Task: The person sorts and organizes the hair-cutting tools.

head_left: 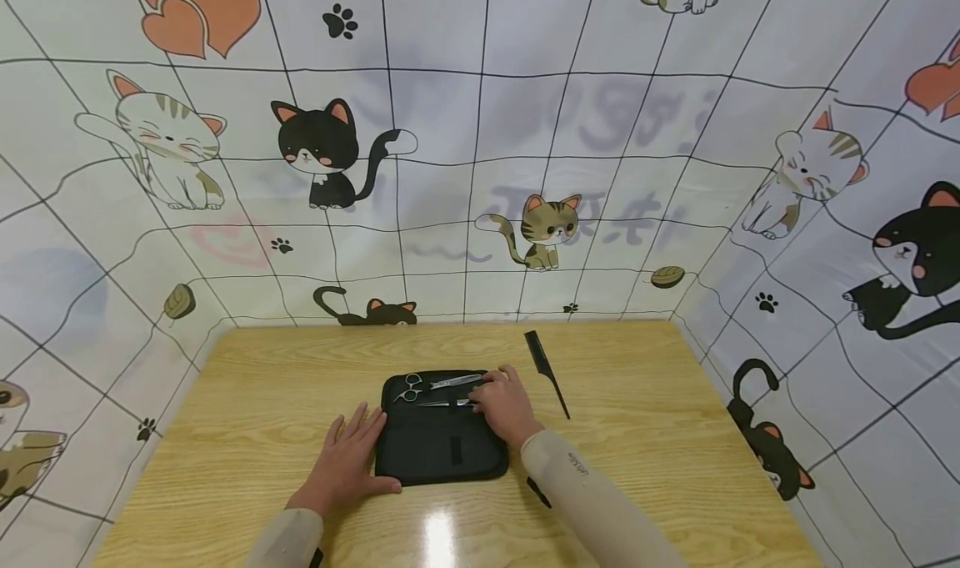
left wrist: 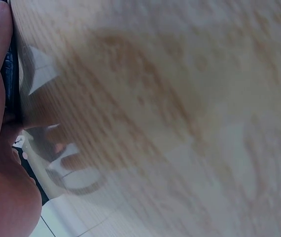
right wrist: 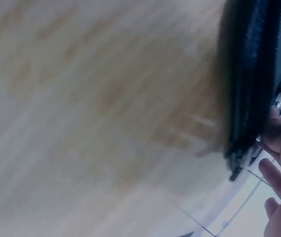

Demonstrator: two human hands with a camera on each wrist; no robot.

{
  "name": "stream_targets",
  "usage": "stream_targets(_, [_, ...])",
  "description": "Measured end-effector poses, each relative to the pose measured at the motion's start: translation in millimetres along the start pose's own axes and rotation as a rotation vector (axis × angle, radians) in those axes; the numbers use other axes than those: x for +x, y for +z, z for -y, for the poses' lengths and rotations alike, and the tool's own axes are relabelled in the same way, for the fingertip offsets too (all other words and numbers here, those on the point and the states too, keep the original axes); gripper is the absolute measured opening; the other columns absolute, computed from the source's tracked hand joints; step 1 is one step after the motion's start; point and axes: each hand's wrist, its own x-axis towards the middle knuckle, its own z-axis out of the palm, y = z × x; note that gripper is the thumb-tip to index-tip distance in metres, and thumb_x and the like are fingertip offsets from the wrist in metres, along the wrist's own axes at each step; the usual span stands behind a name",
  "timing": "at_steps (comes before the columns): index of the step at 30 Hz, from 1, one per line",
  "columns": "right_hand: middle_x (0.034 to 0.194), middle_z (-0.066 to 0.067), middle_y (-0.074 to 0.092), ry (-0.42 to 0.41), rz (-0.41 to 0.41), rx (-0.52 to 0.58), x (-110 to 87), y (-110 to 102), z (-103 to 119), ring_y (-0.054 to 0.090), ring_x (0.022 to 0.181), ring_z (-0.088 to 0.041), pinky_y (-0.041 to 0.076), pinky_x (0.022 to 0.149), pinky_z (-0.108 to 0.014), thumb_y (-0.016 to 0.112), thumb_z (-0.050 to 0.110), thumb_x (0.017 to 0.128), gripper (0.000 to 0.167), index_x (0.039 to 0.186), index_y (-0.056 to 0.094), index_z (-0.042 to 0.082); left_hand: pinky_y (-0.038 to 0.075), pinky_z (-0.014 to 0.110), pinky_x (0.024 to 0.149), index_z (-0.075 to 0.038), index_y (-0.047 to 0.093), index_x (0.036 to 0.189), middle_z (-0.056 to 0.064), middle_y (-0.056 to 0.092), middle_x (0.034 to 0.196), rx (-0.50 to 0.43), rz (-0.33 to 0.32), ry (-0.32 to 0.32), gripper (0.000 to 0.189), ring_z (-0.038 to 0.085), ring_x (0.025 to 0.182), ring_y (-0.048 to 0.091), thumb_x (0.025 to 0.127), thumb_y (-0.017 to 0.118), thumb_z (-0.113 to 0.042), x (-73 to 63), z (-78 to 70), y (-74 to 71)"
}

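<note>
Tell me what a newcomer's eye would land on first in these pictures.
Probably the cartoon cats printed across the white backdrop behind and beside the table. Next comes the black case in the middle of the table, with silver scissors in its far part, the left hand at its left edge and the right hand over its far right corner. A dark comb lies on the table to the case's right.

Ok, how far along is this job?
Seemingly done: metal scissors lie in the open black case. In progress: the left hand rests at its left edge, the right hand at its upper right. Perhaps remaining: the comb lies outside on the table, and the case isn't closed.
</note>
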Motion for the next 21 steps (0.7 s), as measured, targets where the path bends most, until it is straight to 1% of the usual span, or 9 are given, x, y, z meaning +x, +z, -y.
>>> stream_targets(6, [0.102, 0.015, 0.075, -0.032, 0.013, -0.031, 1.0, 0.2, -1.8, 0.063, 0.113, -0.013, 0.037, 0.108, -0.044, 0.072, 0.029, 0.086, 0.015, 0.099, 0.078, 0.034, 0.012, 0.060, 0.119, -0.007, 0.035, 0.152, 0.009, 0.034, 0.158, -0.007, -0.009, 0.002, 0.118, 0.034, 0.151, 0.019, 0.063, 0.071, -0.076, -0.9, -1.3, -2.4])
stream_targets(10, [0.103, 0.016, 0.075, -0.036, 0.018, -0.057, 0.8, 0.7, 0.3, 0.062, 0.114, -0.012, 0.036, 0.109, -0.044, 0.070, 0.029, 0.087, 0.016, 0.101, 0.077, 0.035, 0.011, 0.059, 0.119, -0.008, 0.035, 0.152, 0.009, 0.034, 0.158, -0.003, -0.019, 0.004, 0.119, 0.034, 0.151, 0.020, 0.062, 0.069, -0.078, -2.1, 0.8, 0.4])
stream_targets(18, [0.096, 0.017, 0.075, -0.045, 0.016, -0.077, 4.0, -1.8, 8.2, 0.062, 0.112, -0.010, 0.037, 0.108, -0.044, 0.068, 0.029, 0.089, 0.016, 0.101, 0.077, 0.035, 0.012, 0.059, 0.119, -0.008, 0.034, 0.152, 0.008, 0.034, 0.159, 0.003, -0.024, 0.008, 0.118, 0.034, 0.151, 0.020, 0.063, 0.069, -0.078, -1.6, 1.1, 0.5])
stream_targets(21, [0.092, 0.017, 0.075, -0.045, 0.010, -0.060, 5.6, -1.8, 11.7, 0.062, 0.112, -0.011, 0.037, 0.108, -0.043, 0.069, 0.028, 0.089, 0.016, 0.100, 0.078, 0.035, 0.012, 0.060, 0.119, -0.008, 0.035, 0.151, 0.008, 0.035, 0.158, -0.004, -0.028, 0.009, 0.118, 0.034, 0.150, 0.020, 0.063, 0.070, -0.077, -1.5, 1.0, 0.6])
